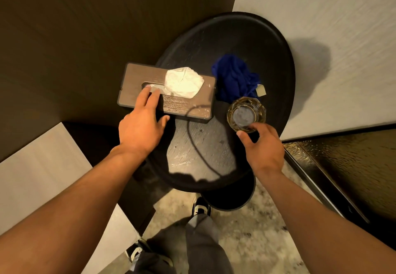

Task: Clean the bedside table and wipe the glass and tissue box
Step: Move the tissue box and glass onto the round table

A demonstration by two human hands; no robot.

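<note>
A round black bedside table (267,44) has dusty smears on its near half. A brown wooden tissue box (188,104) lies on its left side, partly overhanging the edge, with a white tissue (184,82) sticking out. My left hand (141,128) grips the box at its near left, fingers on the lid by the slot, thumb against the front side. A clear cut glass (246,113) stands to the right of the box. My right hand (263,145) touches its near rim with thumb and fingertips. A crumpled blue cloth (233,76) lies behind the glass.
A dark wall panel (75,38) stands close behind the box on the left. White bedding (342,27) borders the table on the right, with a dark bed frame (342,177) below it. My legs and shoes (201,207) are on the speckled floor by the table's base.
</note>
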